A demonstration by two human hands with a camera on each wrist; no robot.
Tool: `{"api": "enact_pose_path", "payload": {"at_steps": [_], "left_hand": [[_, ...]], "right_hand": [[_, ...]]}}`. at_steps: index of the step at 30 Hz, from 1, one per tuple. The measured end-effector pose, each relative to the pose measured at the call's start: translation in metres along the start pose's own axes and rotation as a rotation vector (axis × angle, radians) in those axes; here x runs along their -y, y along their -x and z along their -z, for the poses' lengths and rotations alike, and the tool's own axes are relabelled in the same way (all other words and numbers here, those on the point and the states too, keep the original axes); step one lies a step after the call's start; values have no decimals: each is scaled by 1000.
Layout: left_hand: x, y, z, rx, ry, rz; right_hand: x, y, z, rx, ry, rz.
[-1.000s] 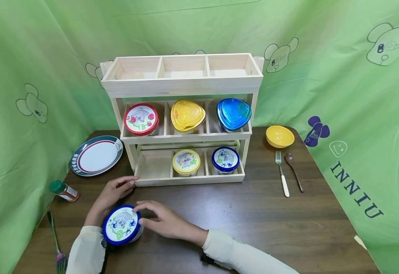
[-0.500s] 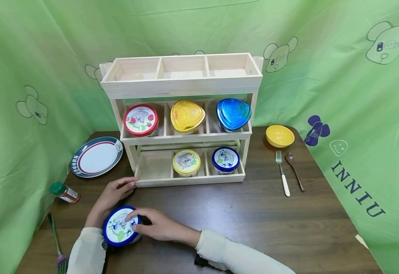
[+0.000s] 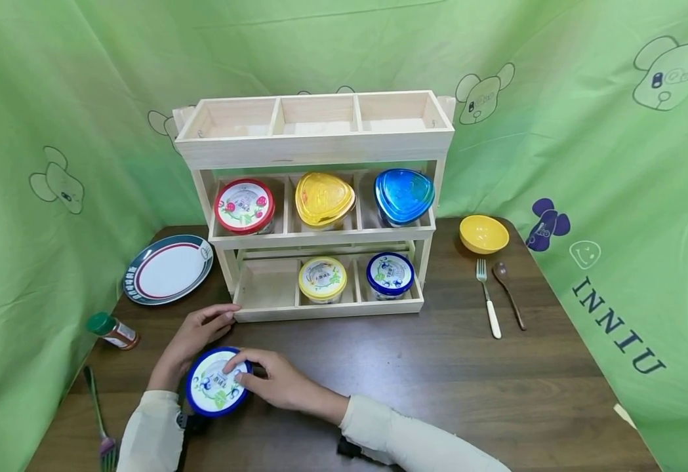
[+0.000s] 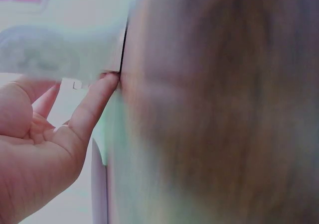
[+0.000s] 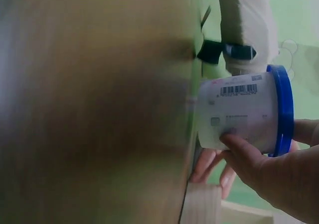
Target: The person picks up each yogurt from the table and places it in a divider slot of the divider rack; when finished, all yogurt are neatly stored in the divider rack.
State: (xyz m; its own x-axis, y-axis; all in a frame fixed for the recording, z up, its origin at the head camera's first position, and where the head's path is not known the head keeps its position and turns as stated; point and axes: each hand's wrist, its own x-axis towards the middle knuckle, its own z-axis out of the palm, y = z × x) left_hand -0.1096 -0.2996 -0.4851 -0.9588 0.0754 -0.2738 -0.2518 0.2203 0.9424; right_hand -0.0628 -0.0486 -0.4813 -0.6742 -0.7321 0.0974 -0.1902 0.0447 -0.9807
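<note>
My right hand (image 3: 281, 383) grips the blue-lidded tub (image 3: 218, 382), thumb on its white side and fingers curled over the lid, at the near left part of the worktop (image 3: 414, 373). In the right wrist view the tub sits tilted, its base toward the wood. My left hand (image 3: 193, 337) lies just beyond it, fingers loosely bent and holding nothing, tips touching the front left corner of the wooden rack (image 3: 314, 203).

The rack's bottom left compartment (image 3: 265, 283), straight ahead of the tub, holds nothing; beside it sit a yellow-lidded tub (image 3: 322, 278) and a second blue-lidded tub (image 3: 389, 274). The middle shelf carries a red-lidded tub (image 3: 244, 206), a yellow triangular box (image 3: 323, 198) and a blue triangular box (image 3: 403, 196). The three top compartments are bare.

Left of my hands lie a plate (image 3: 167, 268), a spice bottle (image 3: 111, 330) and a fork (image 3: 97, 413) by the worktop's left edge. To the right the wood is open up to a yellow bowl (image 3: 483, 234), another fork (image 3: 488, 297) and a spoon (image 3: 507, 292).
</note>
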Motion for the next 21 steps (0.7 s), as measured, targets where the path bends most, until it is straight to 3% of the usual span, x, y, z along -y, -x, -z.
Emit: {"api": "enact_pose_path", "payload": {"at_steps": [8, 21], "left_hand": [[0, 0, -1, -17, -66, 46], [-3, 1, -3, -13, 7, 33]], "right_hand": [[2, 7, 33, -96, 45, 2], [2, 54, 94, -250, 10, -63]]}}
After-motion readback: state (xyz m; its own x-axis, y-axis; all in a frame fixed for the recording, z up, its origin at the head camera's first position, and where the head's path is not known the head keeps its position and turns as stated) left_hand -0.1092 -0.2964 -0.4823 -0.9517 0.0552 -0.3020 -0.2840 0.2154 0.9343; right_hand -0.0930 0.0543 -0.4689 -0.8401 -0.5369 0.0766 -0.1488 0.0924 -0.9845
